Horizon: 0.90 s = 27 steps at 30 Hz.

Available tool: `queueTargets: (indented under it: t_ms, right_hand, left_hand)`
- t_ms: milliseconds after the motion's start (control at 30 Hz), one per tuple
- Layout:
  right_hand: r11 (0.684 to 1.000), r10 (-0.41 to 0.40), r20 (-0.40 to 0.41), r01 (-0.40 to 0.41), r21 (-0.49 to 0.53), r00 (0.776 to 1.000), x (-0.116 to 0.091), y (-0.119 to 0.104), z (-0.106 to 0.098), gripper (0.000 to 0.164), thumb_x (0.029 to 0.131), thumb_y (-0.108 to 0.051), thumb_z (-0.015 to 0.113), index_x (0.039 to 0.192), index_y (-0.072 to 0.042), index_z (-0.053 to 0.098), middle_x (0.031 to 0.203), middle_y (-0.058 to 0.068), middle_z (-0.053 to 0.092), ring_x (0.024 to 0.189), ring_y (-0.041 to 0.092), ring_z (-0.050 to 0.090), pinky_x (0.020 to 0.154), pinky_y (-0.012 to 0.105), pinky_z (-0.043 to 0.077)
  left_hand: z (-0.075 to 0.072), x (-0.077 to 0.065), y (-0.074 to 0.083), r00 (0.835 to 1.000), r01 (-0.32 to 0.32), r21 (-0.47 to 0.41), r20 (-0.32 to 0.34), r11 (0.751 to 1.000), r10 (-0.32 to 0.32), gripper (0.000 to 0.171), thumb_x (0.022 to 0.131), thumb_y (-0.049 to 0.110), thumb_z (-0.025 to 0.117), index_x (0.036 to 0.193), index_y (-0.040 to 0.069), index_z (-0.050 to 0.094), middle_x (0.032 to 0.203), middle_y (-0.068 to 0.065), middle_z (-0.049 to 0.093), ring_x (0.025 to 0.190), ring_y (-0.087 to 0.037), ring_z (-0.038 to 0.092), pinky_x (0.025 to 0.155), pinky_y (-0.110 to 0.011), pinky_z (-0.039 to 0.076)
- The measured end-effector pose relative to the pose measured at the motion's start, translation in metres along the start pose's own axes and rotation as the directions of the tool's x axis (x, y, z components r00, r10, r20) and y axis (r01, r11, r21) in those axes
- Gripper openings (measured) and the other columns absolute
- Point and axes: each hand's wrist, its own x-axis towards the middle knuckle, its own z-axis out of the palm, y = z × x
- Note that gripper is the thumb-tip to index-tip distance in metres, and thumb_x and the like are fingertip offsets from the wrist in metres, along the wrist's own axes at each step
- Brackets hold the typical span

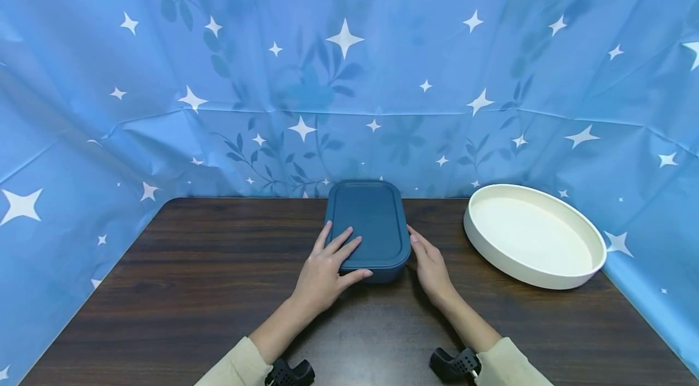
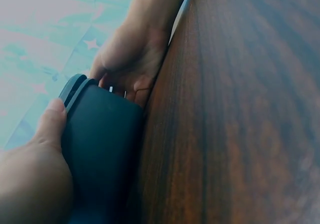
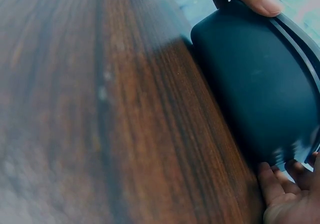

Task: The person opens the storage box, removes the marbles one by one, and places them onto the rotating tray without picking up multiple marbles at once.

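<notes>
Left hand [image 1: 326, 270] flat on lid, thumb at box [image 1: 371, 228] front; right hand [image 1: 431, 267] against its side, grip hidden. Could slide toward tray [image 1: 532, 234] if pushed unevenly.

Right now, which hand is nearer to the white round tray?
Right. The right hand touches the blue container's right side, the side facing the white round tray; the left hand rests on the lid's left, farther away.
</notes>
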Motion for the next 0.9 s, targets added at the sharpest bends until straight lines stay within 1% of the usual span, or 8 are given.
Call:
queueTargets:
  t_ms: [67, 267, 467, 533, 600, 700, 767, 900]
  right_hand:
    - [1.0, 0.018, -0.008, -0.018, -0.011, 1.0, 0.0, -0.001, 0.0, 0.054, 0.112, -0.036, 0.03, 0.156, -0.005, 0.037, 0.161, 0.014, 0.04, 0.152, 0.03, 0.034, 0.122, 0.051, 0.03]
    - [0.996, 0.087, 0.009, -0.087, 0.031, 0.996, 0.0, -0.003, 0.001, 0.053, 0.111, -0.037, 0.034, 0.158, -0.011, 0.035, 0.162, 0.013, 0.038, 0.145, 0.031, 0.044, 0.109, 0.049, 0.048]
    - [0.996, 0.065, 0.005, -0.065, 0.058, 0.998, 0.001, -0.001, 0.002, 0.053, 0.11, -0.039, 0.04, 0.156, -0.014, 0.039, 0.16, 0.013, 0.041, 0.142, 0.033, 0.048, 0.105, 0.051, 0.05]
    - [0.997, 0.054, 0.002, -0.054, 0.056, 0.999, 0.001, 0.0, 0.003, 0.052, 0.11, -0.039, 0.04, 0.156, -0.015, 0.039, 0.16, 0.014, 0.042, 0.142, 0.034, 0.048, 0.105, 0.052, 0.05]
    - [0.997, 0.056, -0.005, -0.056, 0.048, 0.998, 0.002, 0.0, 0.003, 0.052, 0.11, -0.039, 0.041, 0.156, -0.015, 0.04, 0.159, 0.014, 0.042, 0.141, 0.034, 0.049, 0.104, 0.051, 0.051]
    - [0.997, 0.065, -0.014, -0.065, 0.043, 0.998, 0.001, 0.0, 0.003, 0.052, 0.109, -0.039, 0.041, 0.155, -0.015, 0.041, 0.159, 0.014, 0.043, 0.14, 0.034, 0.05, 0.104, 0.049, 0.052]
    - [0.997, 0.073, -0.019, -0.072, 0.042, 0.997, 0.0, 0.0, 0.003, 0.051, 0.109, -0.039, 0.042, 0.155, -0.016, 0.041, 0.159, 0.014, 0.044, 0.14, 0.033, 0.051, 0.104, 0.048, 0.052]
    - [0.997, 0.077, -0.019, -0.077, 0.029, 0.997, 0.0, 0.0, 0.003, 0.051, 0.109, -0.038, 0.042, 0.155, -0.016, 0.041, 0.159, 0.013, 0.043, 0.141, 0.033, 0.049, 0.105, 0.051, 0.05]
  left_hand:
    - [0.0, 0.0, 0.0, 1.0, -0.018, 0.006, -0.005, 1.0, 0.018, 0.067, 0.09, 0.063, 0.06, 0.144, 0.024, 0.058, 0.156, -0.003, 0.05, 0.153, -0.042, 0.028, 0.109, -0.061, 0.043]
    - [-0.001, -0.001, 0.0, 0.999, -0.014, -0.058, -0.039, 0.998, 0.011, 0.067, 0.096, 0.063, 0.05, 0.148, 0.022, 0.054, 0.157, -0.005, 0.048, 0.152, -0.044, 0.029, 0.111, -0.064, 0.04]
    - [-0.006, 0.001, 0.0, 0.993, -0.008, -0.091, -0.122, 0.996, -0.003, 0.06, 0.102, 0.052, 0.049, 0.151, 0.018, 0.049, 0.156, -0.011, 0.048, 0.144, -0.049, 0.039, 0.106, -0.062, 0.044]
    - [-0.008, 0.001, -0.002, 0.988, 0.024, -0.12, -0.148, 0.992, -0.042, 0.056, 0.104, 0.045, 0.05, 0.152, 0.016, 0.047, 0.155, -0.013, 0.049, 0.14, -0.048, 0.045, 0.105, -0.06, 0.046]
    - [-0.008, -0.001, -0.006, 0.983, 0.089, -0.181, -0.144, 0.979, -0.116, 0.054, 0.106, 0.041, 0.048, 0.153, 0.015, 0.045, 0.154, -0.013, 0.049, 0.138, -0.043, 0.049, 0.106, -0.057, 0.047]
    - [-0.009, -0.004, -0.012, 0.969, 0.175, -0.29, -0.117, 0.941, -0.216, 0.05, 0.109, 0.036, 0.043, 0.155, 0.015, 0.041, 0.154, -0.012, 0.05, 0.138, -0.034, 0.052, 0.108, -0.053, 0.047]
    - [-0.009, -0.007, -0.014, 0.963, 0.193, -0.346, -0.113, 0.918, -0.245, 0.05, 0.11, 0.033, 0.041, 0.156, 0.014, 0.04, 0.153, -0.012, 0.052, 0.137, -0.029, 0.054, 0.108, -0.05, 0.048]
    - [-0.01, -0.01, -0.015, 0.961, 0.175, -0.394, -0.13, 0.902, -0.243, 0.05, 0.11, 0.031, 0.041, 0.156, 0.011, 0.039, 0.151, -0.012, 0.054, 0.136, -0.026, 0.056, 0.107, -0.049, 0.049]
